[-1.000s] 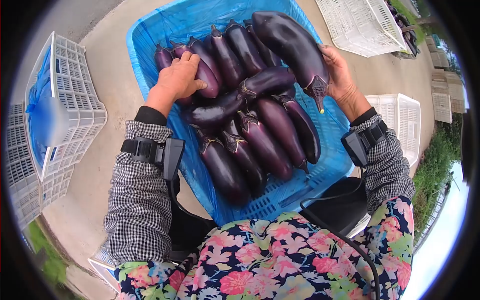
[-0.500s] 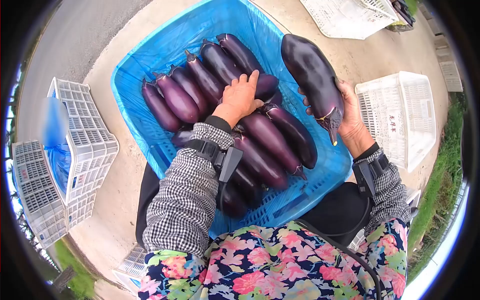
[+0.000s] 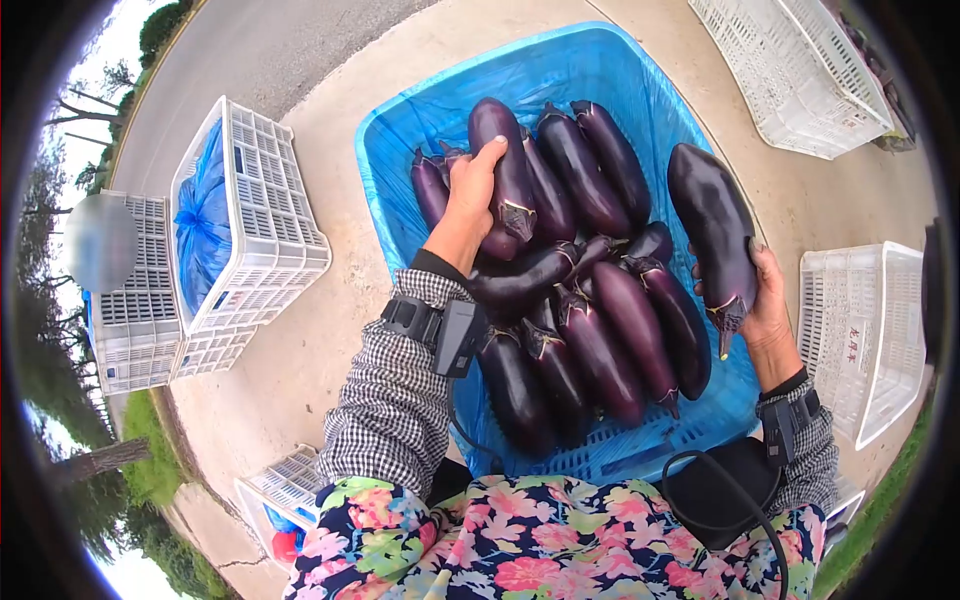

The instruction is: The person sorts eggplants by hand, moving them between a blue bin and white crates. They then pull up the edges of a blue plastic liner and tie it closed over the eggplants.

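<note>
Inside the blue-lined crate point(image 3: 400, 112), eggplants point(image 3: 600, 345) lie side by side in 2 rough rows. Above them, the left hand point(image 3: 472, 195) grips 1 eggplant point(image 3: 500, 150); the right hand point(image 3: 765, 300) clasps 1 large eggplant point(image 3: 708, 220) over the crate's right edge. 1 white crate point(image 3: 250, 230) holds a knotted blue bag point(image 3: 203, 225).

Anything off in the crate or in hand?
Nothing spilled or visibly damaged. Mildly odd: one eggplant lies crosswise between the two rows in the blue crate, against the mostly lengthwise lay. The left hand and right hand each hold one; neither looks amiss.
</note>
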Demonstrator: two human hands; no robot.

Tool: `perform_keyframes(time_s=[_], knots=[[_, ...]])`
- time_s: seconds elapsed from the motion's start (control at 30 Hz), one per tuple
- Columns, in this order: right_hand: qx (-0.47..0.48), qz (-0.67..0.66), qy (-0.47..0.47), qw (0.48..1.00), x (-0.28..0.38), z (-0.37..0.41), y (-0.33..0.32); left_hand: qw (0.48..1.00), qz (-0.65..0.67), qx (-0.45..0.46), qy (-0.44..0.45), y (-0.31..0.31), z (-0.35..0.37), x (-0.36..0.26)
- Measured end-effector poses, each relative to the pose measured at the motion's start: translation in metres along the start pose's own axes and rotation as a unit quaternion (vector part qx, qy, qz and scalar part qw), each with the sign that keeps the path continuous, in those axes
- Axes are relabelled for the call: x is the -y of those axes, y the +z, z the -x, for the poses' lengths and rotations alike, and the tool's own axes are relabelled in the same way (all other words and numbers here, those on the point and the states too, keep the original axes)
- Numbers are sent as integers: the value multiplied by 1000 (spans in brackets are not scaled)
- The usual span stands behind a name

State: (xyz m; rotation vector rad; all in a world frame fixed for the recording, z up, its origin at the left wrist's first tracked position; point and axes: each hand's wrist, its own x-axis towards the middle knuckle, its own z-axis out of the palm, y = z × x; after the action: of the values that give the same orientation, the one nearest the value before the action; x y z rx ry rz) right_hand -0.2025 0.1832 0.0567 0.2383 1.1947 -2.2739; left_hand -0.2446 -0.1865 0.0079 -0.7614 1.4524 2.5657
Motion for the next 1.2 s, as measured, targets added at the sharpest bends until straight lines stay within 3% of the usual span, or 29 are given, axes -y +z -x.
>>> perform_keyframes(time_s=[0.03, 0.07, 0.1, 0.2, 0.23, 0.33, 0.37, 0.47, 0.53, 0.57, 0.6, 0.63, 0.67, 0.7, 0.73, 0.77, 0.8, 0.83, 0.87, 0.93, 0.97, 1.0, 1.07, 1.1, 1.13, 1.2], knots=[[5, 33, 24, 999, 1, -2, -1, 968, -204, -125, 76, -4, -11, 0], [3, 36, 23, 999, 0, -5, 3, 876, -394, -239, 143, -8, -20, 3], [-6, 90, -1, 996, -2, -11, 13, 878, -391, -235, 142, -1, -22, 2], [-50, 253, -20, 966, -1, -29, 34, 642, -738, -142, 149, 44, -10, -7], [-55, 301, -20, 952, 0, -35, 41, 648, -740, -141, 113, 49, -14, -9], [-30, 349, 4, 937, 3, -47, 51, 570, -791, -137, 175, 35, -30, -2], [-39, 351, 9, 936, 0, -49, 52, 486, -826, -151, 241, 23, -33, 1], [-119, 384, 6, 915, -17, -55, 48, 436, -796, -90, 409, -15, -46, 2], [-171, 373, 15, 912, -33, -55, 53, 449, -781, -46, 433, -25, -48, 5], [-164, 371, 66, 911, -36, -41, 66, 484, -779, -49, 396, -23, -49, 6], [-136, 358, 121, 916, -42, -42, 69, 518, -775, -53, 358, -17, -48, 4], [-71, 398, 166, 899, -37, -43, 69, 489, -808, -64, 321, -6, -42, -2], [-2, 436, 212, 875, -29, -47, 71, 495, -806, -65, 318, -9, -44, 2], [32, 576, 127, 807, -31, -57, 69, 535, -778, -70, 322, -13, -47, 3], [32, 575, 129, 807, -29, -63, 68, 570, -750, -72, 328, -17, -49, 3], [57, 709, -4, 703, -27, -69, 67, 583, -741, -68, 325, -21, -51, 4], [81, 809, -138, 566, -24, -76, 70, 582, -742, -69, 324, -21, -52, 6], [128, 847, -277, 434, -27, -92, 60, 601, -722, -77, 334, -20, -52, 9], [130, 846, -279, 435, -34, -106, 52, 619, -701, -85, 344, -19, -53, 11], [246, 854, -198, 413, -42, -126, 54, 614, -701, -93, 350, -18, -53, 14], [285, 845, -205, 405, -39, -133, 52, 612, -701, -98, 355, -19, -52, 15], [287, 842, -205, 408, -37, -130, 54, 610, -703, -98, 351, -21, -50, 15], [236, 862, -121, 432, -28, -122, 58, 631, -692, -95, 338, -20, -53, 14], [206, 856, -68, 469, -17, -115, 67, 632, -691, -94, 336, -20, -55, 13], [208, 856, -61, 470, -9, -113, 75, 633, -687, -95, 344, -21, -57, 14], [218, 824, 89, 516, 5, -120, 84, 626, -687, -95, 355, -22, -56, 18]])
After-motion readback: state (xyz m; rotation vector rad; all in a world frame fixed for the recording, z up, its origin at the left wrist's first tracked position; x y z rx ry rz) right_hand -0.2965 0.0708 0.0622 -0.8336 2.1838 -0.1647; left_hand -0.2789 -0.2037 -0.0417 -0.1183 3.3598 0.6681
